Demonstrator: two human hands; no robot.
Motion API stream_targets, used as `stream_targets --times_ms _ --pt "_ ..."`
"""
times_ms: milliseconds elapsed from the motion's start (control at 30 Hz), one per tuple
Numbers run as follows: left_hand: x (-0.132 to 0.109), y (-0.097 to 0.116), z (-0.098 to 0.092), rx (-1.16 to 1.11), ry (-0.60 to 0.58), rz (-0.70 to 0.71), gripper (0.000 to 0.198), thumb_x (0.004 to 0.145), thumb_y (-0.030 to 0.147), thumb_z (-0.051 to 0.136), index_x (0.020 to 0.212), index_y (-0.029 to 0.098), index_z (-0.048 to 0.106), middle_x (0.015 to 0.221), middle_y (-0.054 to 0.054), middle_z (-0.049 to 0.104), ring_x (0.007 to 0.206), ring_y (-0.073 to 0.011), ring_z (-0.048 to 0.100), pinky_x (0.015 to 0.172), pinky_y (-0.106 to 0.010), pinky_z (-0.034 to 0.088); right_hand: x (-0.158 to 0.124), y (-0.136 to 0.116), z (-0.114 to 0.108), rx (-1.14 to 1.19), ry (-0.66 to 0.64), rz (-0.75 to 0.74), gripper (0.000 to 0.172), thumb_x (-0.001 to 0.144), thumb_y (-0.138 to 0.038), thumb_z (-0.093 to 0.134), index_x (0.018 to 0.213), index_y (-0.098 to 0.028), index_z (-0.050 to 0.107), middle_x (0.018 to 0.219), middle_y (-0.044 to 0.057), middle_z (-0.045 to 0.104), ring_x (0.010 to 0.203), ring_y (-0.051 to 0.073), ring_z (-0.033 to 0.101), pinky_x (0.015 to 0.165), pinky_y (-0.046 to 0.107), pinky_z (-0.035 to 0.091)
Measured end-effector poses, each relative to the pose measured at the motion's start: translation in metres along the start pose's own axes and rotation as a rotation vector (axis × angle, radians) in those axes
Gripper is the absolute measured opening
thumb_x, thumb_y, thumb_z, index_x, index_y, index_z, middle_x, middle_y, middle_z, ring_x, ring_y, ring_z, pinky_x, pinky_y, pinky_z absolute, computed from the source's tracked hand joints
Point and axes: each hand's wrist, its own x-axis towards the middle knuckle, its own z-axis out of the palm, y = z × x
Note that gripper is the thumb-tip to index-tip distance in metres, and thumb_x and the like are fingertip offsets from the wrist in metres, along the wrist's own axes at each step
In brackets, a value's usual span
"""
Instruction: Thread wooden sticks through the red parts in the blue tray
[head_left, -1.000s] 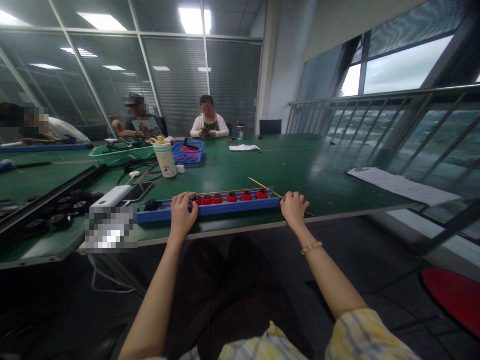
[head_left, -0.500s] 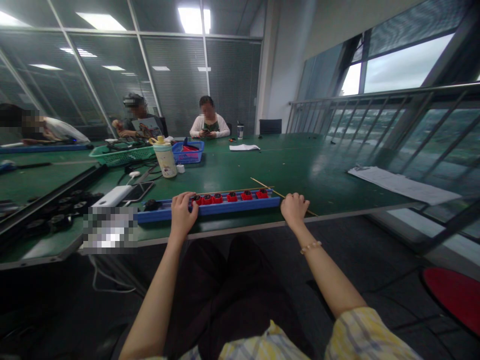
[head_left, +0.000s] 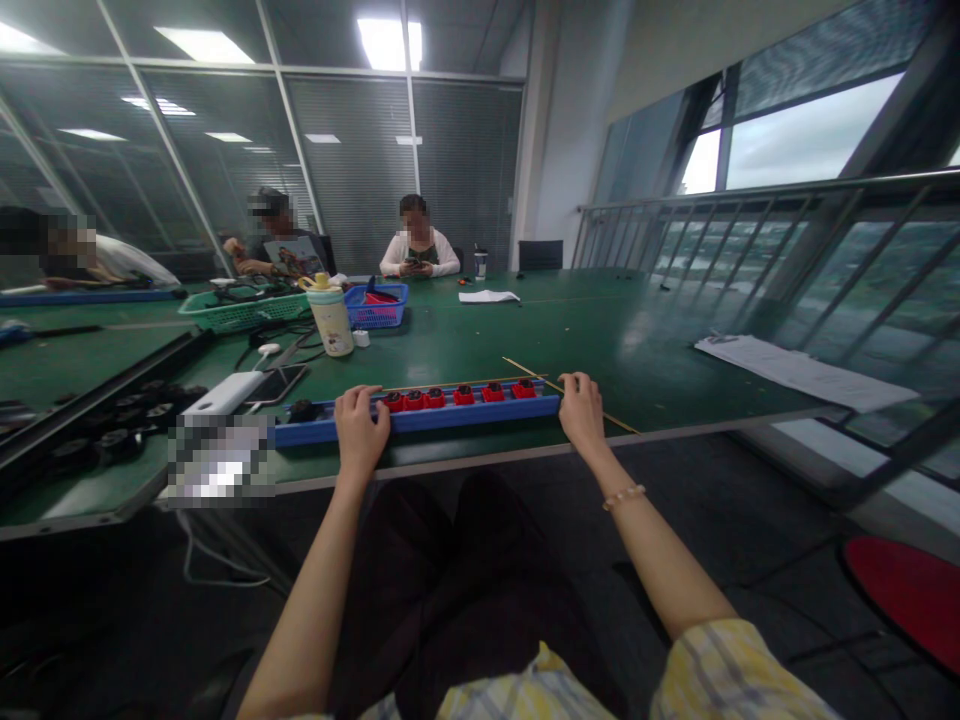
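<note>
The left hand [head_left: 361,425] and right hand [head_left: 582,412] are curled closed, gripping a long blue tray [head_left: 315,430] near its ends, at the near edge of the green workbench [head_left: 570,330]; a row of red holders [head_left: 463,396] sits in the tray, a thin wooden stick [head_left: 570,390] just beyond the right hand

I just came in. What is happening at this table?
The left hand and the right hand rest on a long blue tray at the edge of a green table. The tray holds a row of small red parts. A thin wooden stick lies by the right hand. Farther down the table, two other people sit: one person and another person.
</note>
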Motion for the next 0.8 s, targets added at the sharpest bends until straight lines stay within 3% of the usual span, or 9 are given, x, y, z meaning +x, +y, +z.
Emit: stream_targets --times_ms 133,333,533,800 --pt "0.0007 -0.0009 0.0 0.0 -0.001 -0.017 0.026 0.089 0.026 0.045 0.106 0.019 0.063 0.105 -0.012 0.06 0.104 -0.0291 0.053 0.095 -0.046 0.044 0.004 0.0006 0.0005 0.047 -0.009 -0.185 0.051 0.089 -0.003 0.029 0.133 -0.017 0.051 0.146 0.014 0.041 0.132 0.024 0.039 0.104 0.037 0.035" --pt "0.0007 -0.0006 -0.0008 -0.024 -0.01 -0.002 0.025 0.09 0.027 0.045 0.105 0.02 0.063 0.105 -0.011 0.061 0.104 -0.0286 0.054 0.096 -0.045 0.044 0.0081 0.001 0.0026 0.052 -0.09 -0.292 0.059 0.082 0.003 0.028 0.129 -0.018 0.057 0.154 0.009 0.037 0.144 0.023 0.027 0.11 0.042 0.033" --pt "0.0007 0.001 -0.0019 -0.054 -0.042 0.033 0.025 0.091 0.028 0.045 0.106 0.02 0.062 0.106 -0.01 0.063 0.106 -0.0274 0.055 0.099 -0.045 0.043 0.0087 0.0025 0.0052 0.099 -0.076 -0.372 0.06 0.079 0.006 0.029 0.127 -0.014 0.059 0.151 0.01 0.042 0.143 0.023 0.03 0.111 0.042 0.035" --pt "0.0009 0.0047 -0.0042 -0.102 -0.109 0.063 0.026 0.09 0.028 0.045 0.109 0.021 0.062 0.11 -0.008 0.065 0.108 -0.0265 0.056 0.1 -0.043 0.042 0.0105 0.0018 0.0058 0.111 -0.053 -0.421 0.063 0.084 0.005 0.026 0.138 -0.015 0.051 0.151 0.009 0.043 0.146 0.022 0.027 0.116 0.047 0.03"
